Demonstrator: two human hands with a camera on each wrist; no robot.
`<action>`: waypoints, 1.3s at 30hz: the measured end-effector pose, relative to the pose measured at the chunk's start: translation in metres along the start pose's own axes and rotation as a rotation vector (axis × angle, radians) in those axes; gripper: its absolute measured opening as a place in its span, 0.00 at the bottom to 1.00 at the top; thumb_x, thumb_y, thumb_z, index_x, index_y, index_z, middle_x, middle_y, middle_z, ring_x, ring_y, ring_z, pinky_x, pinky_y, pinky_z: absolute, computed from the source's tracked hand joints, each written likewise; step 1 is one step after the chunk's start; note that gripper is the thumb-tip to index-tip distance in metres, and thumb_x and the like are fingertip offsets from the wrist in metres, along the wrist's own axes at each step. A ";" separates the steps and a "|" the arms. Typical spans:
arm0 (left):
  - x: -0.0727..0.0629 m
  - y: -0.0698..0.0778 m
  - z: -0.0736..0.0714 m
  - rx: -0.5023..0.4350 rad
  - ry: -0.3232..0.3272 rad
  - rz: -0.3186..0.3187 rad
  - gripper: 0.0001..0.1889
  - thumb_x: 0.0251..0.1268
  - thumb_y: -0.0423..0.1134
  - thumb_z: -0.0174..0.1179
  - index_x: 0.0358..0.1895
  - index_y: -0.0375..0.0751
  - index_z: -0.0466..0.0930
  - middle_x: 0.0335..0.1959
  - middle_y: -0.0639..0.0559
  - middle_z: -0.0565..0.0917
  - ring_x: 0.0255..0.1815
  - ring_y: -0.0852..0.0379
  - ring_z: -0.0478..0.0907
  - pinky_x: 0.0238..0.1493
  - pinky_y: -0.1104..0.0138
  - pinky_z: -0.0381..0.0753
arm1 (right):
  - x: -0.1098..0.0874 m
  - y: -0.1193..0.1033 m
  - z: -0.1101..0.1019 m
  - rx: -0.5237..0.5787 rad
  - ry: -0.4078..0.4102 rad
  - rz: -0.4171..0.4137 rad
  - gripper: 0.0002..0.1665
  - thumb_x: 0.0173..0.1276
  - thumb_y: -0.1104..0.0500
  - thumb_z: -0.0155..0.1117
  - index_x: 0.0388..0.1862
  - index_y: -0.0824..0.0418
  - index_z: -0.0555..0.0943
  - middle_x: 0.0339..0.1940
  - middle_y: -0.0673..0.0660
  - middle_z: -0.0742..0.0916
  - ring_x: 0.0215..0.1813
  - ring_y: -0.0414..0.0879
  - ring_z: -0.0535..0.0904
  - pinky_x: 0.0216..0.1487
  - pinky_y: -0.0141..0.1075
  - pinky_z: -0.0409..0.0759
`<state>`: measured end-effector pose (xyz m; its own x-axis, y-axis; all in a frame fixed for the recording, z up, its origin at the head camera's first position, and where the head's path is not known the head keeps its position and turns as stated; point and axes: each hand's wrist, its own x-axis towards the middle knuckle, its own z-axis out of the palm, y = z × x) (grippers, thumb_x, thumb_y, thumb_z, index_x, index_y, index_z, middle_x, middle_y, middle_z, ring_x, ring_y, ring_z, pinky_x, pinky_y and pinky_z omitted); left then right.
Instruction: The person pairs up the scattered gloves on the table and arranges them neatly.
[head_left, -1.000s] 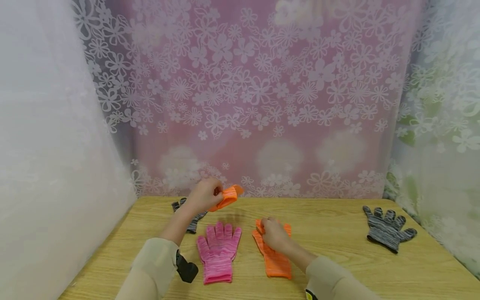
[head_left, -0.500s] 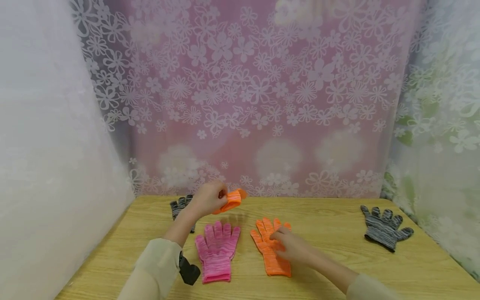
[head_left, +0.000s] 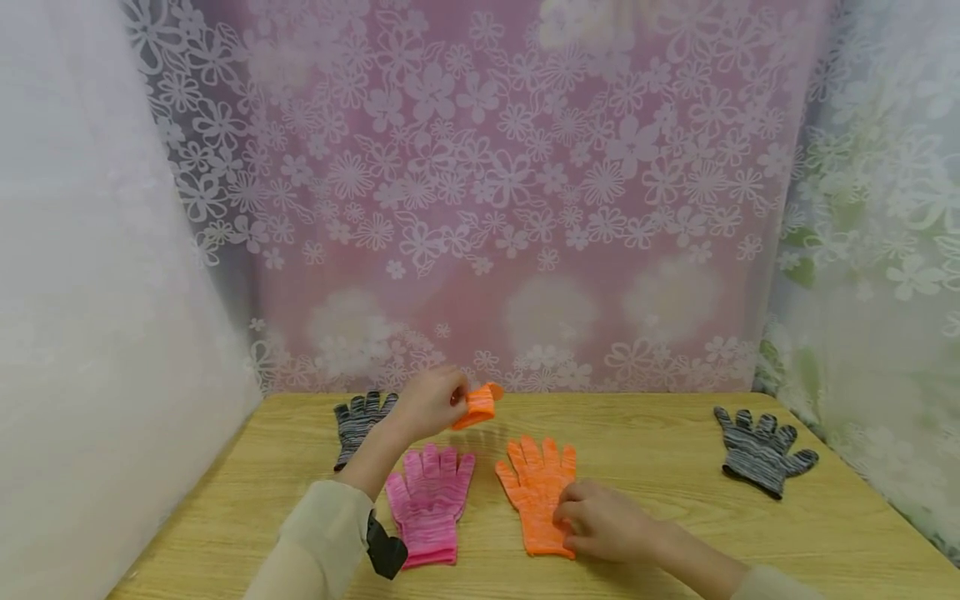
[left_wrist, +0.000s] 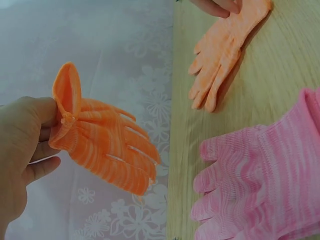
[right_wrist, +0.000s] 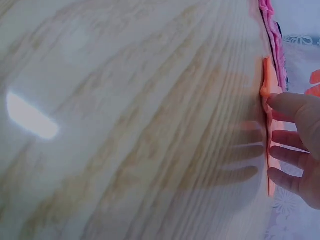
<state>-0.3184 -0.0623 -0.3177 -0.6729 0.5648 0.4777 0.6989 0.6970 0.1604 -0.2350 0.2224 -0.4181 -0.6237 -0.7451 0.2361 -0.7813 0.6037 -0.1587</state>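
My left hand (head_left: pixel 435 404) holds an orange glove (left_wrist: pixel 112 145) by its cuff, raised over the far part of the table. In the left wrist view that glove's fingers hang away from the hand, and its cuff gapes. A second orange glove (head_left: pixel 536 492) lies spread flat on the table, fingers pointing away from me. At its right edge, near the cuff, is my right hand (head_left: pixel 603 521), its fingertips touching the fabric and its fingers slightly bent. Just left of the flat orange glove lies a pink glove (head_left: pixel 431 504), also spread out.
A grey-black glove (head_left: pixel 352 429) lies at the back left, partly behind my left forearm. Another grey-black glove (head_left: pixel 761 450) lies at the right of the wooden table (head_left: pixel 652 450). Flowered curtains (head_left: pixel 525 208) hang behind the table and at both sides.
My right hand has moved from the flat orange glove's fingers down to its right edge near the cuff, uncovering the spread fingers. My left hand has shifted slightly right with its orange glove.
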 end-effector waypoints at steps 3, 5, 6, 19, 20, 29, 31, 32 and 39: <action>-0.001 0.005 0.002 0.053 0.022 0.045 0.04 0.53 0.32 0.60 0.28 0.45 0.75 0.23 0.58 0.71 0.22 0.61 0.64 0.26 0.69 0.67 | -0.003 0.001 0.002 -0.039 0.028 -0.041 0.09 0.59 0.52 0.67 0.37 0.52 0.82 0.38 0.47 0.78 0.38 0.37 0.72 0.33 0.29 0.73; -0.001 0.008 0.005 0.070 0.034 0.084 0.05 0.52 0.32 0.61 0.27 0.45 0.73 0.22 0.58 0.69 0.22 0.61 0.63 0.25 0.70 0.66 | -0.005 0.001 0.003 -0.052 0.048 -0.067 0.11 0.61 0.50 0.65 0.39 0.52 0.81 0.39 0.47 0.78 0.38 0.37 0.71 0.33 0.29 0.72; -0.001 0.009 0.007 0.079 0.041 0.104 0.06 0.52 0.32 0.61 0.27 0.45 0.73 0.22 0.58 0.69 0.21 0.62 0.62 0.25 0.71 0.66 | -0.005 0.002 0.003 -0.052 0.059 -0.082 0.11 0.61 0.49 0.65 0.40 0.52 0.81 0.40 0.47 0.78 0.38 0.37 0.71 0.33 0.29 0.72; -0.004 0.031 0.038 0.230 0.120 0.415 0.11 0.51 0.29 0.57 0.20 0.45 0.66 0.18 0.57 0.64 0.18 0.63 0.56 0.23 0.73 0.56 | -0.020 0.020 0.005 -0.064 0.016 -0.299 0.14 0.68 0.50 0.57 0.50 0.51 0.79 0.48 0.53 0.79 0.48 0.43 0.76 0.44 0.38 0.76; -0.004 0.034 0.040 0.245 0.110 0.426 0.10 0.52 0.29 0.57 0.21 0.46 0.67 0.19 0.57 0.65 0.19 0.63 0.59 0.23 0.73 0.58 | -0.020 0.021 0.005 -0.059 0.014 -0.301 0.14 0.68 0.50 0.57 0.50 0.51 0.79 0.49 0.53 0.79 0.48 0.43 0.76 0.44 0.38 0.76; -0.009 0.058 0.054 0.421 0.086 0.531 0.01 0.55 0.37 0.59 0.31 0.47 0.78 0.26 0.58 0.74 0.27 0.63 0.73 0.31 0.73 0.71 | -0.023 0.023 0.003 -0.017 0.031 -0.344 0.15 0.66 0.52 0.58 0.51 0.50 0.78 0.48 0.52 0.77 0.46 0.39 0.74 0.43 0.32 0.74; -0.012 0.064 0.057 0.454 0.052 0.542 0.02 0.57 0.39 0.59 0.32 0.48 0.78 0.27 0.58 0.74 0.27 0.64 0.72 0.32 0.73 0.71 | -0.023 0.023 0.003 -0.023 0.031 -0.345 0.15 0.66 0.52 0.59 0.51 0.50 0.78 0.48 0.52 0.77 0.46 0.40 0.74 0.43 0.32 0.74; -0.015 0.067 0.058 0.472 0.020 0.538 0.02 0.58 0.39 0.58 0.33 0.49 0.77 0.27 0.59 0.73 0.27 0.64 0.72 0.32 0.73 0.70 | -0.023 0.024 0.003 -0.027 0.032 -0.348 0.15 0.66 0.52 0.58 0.51 0.50 0.78 0.48 0.52 0.77 0.47 0.40 0.74 0.43 0.32 0.74; -0.023 0.083 0.075 0.599 -0.044 0.523 0.02 0.63 0.43 0.56 0.34 0.51 0.76 0.27 0.61 0.71 0.27 0.65 0.68 0.31 0.75 0.66 | -0.024 0.024 0.003 -0.034 0.053 -0.358 0.15 0.65 0.53 0.59 0.51 0.52 0.79 0.48 0.52 0.78 0.47 0.42 0.75 0.44 0.34 0.75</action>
<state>-0.2630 0.0156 -0.3808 -0.3115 0.8924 0.3264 0.6855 0.4490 -0.5731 -0.2394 0.2539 -0.4308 -0.3078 -0.8958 0.3206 -0.9481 0.3168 -0.0250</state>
